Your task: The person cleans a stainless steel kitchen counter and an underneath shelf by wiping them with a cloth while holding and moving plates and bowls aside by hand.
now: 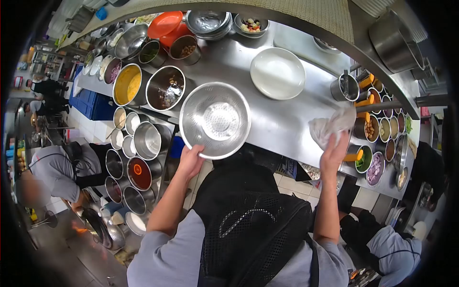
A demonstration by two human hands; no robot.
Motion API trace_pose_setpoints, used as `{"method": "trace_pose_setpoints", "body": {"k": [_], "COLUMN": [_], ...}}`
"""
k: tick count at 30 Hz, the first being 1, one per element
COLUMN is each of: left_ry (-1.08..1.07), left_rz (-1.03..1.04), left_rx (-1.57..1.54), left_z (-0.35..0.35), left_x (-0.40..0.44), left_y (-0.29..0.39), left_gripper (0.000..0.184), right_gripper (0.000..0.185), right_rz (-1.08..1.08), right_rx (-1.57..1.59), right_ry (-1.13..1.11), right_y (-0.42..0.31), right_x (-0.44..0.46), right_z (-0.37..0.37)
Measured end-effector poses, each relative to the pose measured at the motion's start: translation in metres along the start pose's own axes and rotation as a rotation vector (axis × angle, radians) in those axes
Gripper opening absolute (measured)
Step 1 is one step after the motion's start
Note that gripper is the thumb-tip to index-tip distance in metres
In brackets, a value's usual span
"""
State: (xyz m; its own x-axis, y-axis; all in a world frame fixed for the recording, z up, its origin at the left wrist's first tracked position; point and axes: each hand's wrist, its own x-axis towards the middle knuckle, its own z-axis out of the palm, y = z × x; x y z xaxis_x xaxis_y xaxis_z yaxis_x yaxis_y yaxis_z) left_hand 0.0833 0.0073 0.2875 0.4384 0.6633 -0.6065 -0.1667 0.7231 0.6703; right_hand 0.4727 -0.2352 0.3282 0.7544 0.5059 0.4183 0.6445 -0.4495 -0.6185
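Observation:
My left hand (191, 161) is closed on the near rim of a perforated metal colander (190, 125). Nothing lies in the colander, which is tilted so that its inside faces me. Over the right part of the steel counter, my right hand (333, 148) is wrapped round a crumpled whitish cloth (330, 125); some of its fingers are hidden by the cloth. Behind and between the hands, a white oval plate (277, 73) sits bare on the counter. A pot of dark liquid (165, 88) stands just left of the colander.
To the left are a pot of yellow liquid (127, 85) and a pot of red sauce (139, 173) among several metal containers. Chopped purple onion (375, 168) fills one at right. A curved shelf edge (267, 10) overhangs the counter. Co-workers stand at left (64, 167) and lower right (394, 248).

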Motion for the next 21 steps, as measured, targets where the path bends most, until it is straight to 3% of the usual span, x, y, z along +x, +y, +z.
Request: {"method": "trace_pose_setpoints", "body": {"k": [1, 3, 4, 6, 7, 9, 10, 15, 21], "left_ry": [0.027, 0.055, 0.074, 0.117, 0.122, 0.173, 0.172, 0.274, 0.407], "left_rz": [0.0, 0.005, -0.006, -0.029, -0.033, -0.009, 0.007, 0.061, 0.104], "left_rx": [0.009, 0.012, 0.005, 0.029, 0.029, 0.03, 0.031, 0.023, -0.057], "left_z": [-0.009, -0.023, -0.03, -0.048, -0.055, -0.061, -0.065, -0.088, -0.087], "left_x": [-0.009, -0.022, -0.028, -0.038, -0.045, -0.055, -0.061, -0.096, -0.134], "left_y": [-0.002, -0.002, -0.001, 0.001, 0.002, 0.007, 0.009, 0.001, -0.008], "left_gripper": [0.05, 0.05, 0.049, 0.047, 0.047, 0.047, 0.046, 0.042, 0.041], "right_gripper": [0.035, 0.043, 0.043, 0.051, 0.051, 0.054, 0.058, 0.055, 0.053], "right_rz": [-0.005, -0.086, -0.096, 0.225, 0.227, 0.083, 0.0, -0.478, -0.421], "right_rx": [-0.002, -0.202, -0.202, -0.162, -0.163, -0.286, -0.517, -0.218, -0.179], "right_ry": [-0.001, -0.547, -0.55, -0.422, -0.428, -0.312, -0.307, -0.452, -0.326], "right_y": [0.012, 0.023, 0.024, 0.018, 0.027, 0.053, 0.016, -0.073, -0.116], "right_x": [-0.017, -0.042, -0.04, -0.043, -0.052, -0.064, -0.071, -0.07, 0.021], "right_z": [-0.001, 0.0, 0.005, 0.018, 0.041, 0.099, 0.112, 0.208, 0.343]}}
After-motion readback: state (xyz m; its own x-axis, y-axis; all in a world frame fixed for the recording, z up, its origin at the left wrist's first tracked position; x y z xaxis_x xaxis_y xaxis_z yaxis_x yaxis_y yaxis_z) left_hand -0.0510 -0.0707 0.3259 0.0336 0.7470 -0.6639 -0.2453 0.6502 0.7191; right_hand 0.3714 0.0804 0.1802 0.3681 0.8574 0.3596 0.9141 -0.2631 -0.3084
